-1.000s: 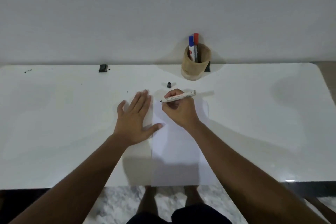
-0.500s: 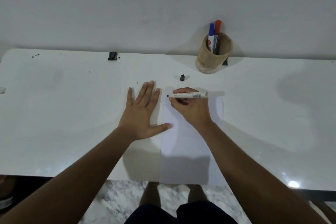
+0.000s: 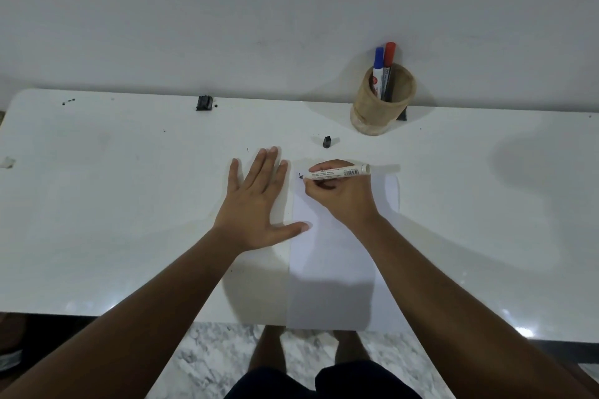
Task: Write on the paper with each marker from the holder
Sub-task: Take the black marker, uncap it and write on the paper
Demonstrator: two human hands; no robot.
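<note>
A white sheet of paper (image 3: 330,275) lies on the white table (image 3: 129,204), its near end hanging over the front edge. My right hand (image 3: 340,196) grips an uncapped white marker (image 3: 340,172), tip pointing left and touching the paper's far left corner, where a small dark mark shows. My left hand (image 3: 256,201) rests flat, fingers spread, on the paper's left edge. A tan cylindrical holder (image 3: 382,104) stands at the back with a blue-capped marker (image 3: 378,70) and a red-capped marker (image 3: 388,66) upright in it.
A small black marker cap (image 3: 327,141) lies on the table between the holder and the paper. A black clip-like object (image 3: 204,103) sits at the table's back edge by the wall. A scrap of tape (image 3: 8,162) is at the far left.
The view has shifted, so everything sits lower and further right. The marker's tip has come down onto the paper's far left corner and a small dark mark has appeared. My left hand stays flat.
</note>
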